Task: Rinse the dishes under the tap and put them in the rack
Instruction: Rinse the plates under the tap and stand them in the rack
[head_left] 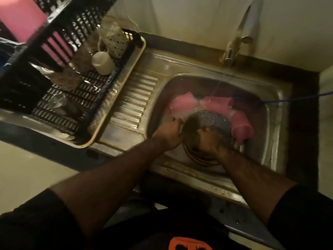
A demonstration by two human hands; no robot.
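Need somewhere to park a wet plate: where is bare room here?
The ribbed drainboard between the rack tray and the sink basin lies bare. The basin is crowded with pink cups and stacked plates.

My forearms are bare and hairy; black short sleeves (36, 222) end near my elbows, and my black shirt carries an orange print (191, 244) at six o'clock.

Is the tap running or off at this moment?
Running. A thin stream falls from the tap onto the pink cups in the sink.
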